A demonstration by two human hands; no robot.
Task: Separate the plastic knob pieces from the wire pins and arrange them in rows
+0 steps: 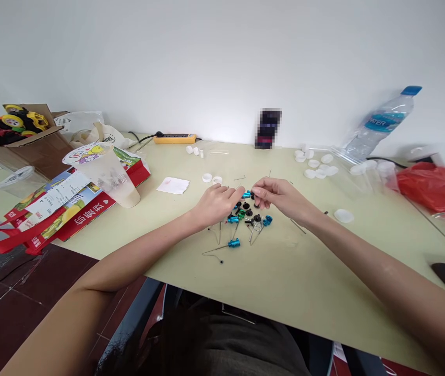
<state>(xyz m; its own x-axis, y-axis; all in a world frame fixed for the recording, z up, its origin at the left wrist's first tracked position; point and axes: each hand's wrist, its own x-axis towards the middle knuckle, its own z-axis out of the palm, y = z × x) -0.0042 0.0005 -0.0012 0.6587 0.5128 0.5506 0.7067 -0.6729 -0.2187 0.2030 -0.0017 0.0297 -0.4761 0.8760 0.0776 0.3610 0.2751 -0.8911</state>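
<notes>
My left hand (218, 202) is closed, thumb and forefinger pinched at one end of a small blue metal cylinder (247, 195). Facing it, my right hand (275, 196) has its fingertips pressed together at the cylinder's other end, and whatever lies between them is too small to make out. Just below both hands is a loose pile of small parts: black round pieces (249, 212), a green piece (241, 214), another blue cylinder (233, 220) and a blue part (268, 221). Thin bent metal rods (252, 233) lie among them. Nearer me rests a blue cylinder with a rod (233, 243).
White round caps (318, 171) lie at the back right, near a tilted water bottle (382, 122) and a red plastic bag (435, 189). On the left are a drink cup (110, 177), a red paper bag (89, 216) and a cardboard box (36, 151). A yellow power strip (175, 139) sits by the wall.
</notes>
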